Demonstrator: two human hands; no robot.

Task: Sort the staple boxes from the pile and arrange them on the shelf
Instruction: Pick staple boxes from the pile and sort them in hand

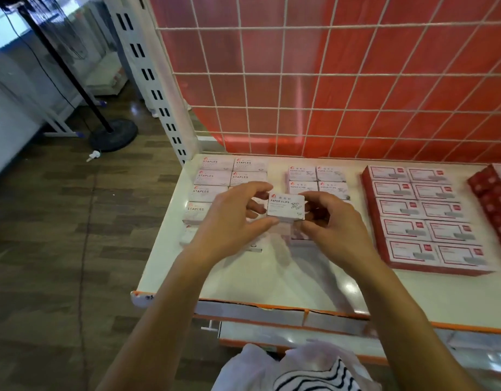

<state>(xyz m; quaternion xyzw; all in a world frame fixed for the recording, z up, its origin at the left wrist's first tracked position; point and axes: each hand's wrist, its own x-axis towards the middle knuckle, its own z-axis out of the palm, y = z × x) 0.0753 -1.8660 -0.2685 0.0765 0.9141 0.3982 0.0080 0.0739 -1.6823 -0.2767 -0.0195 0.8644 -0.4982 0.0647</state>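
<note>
Between both hands, above the white shelf (243, 277), I hold a small white box marked PAPER CLIPS (285, 207). My left hand (229, 218) pinches its left side with thumb below and fingers above. My right hand (334, 221) grips its right side. White boxes marked STAPLES (212, 176) lie in two columns at the shelf's back left, partly hidden by my left hand. More PAPER CLIPS boxes (317, 177) lie in two columns behind the held box. Further boxes under my hands are hidden.
Red-edged boxes (424, 218) fill a two-column block on the right, with a red patterned pack (492, 198) at the far right. A white wire grid over a red backing (328, 94) closes the back. A white slotted upright (156, 88) stands left. A striped bag (308, 371) lies below.
</note>
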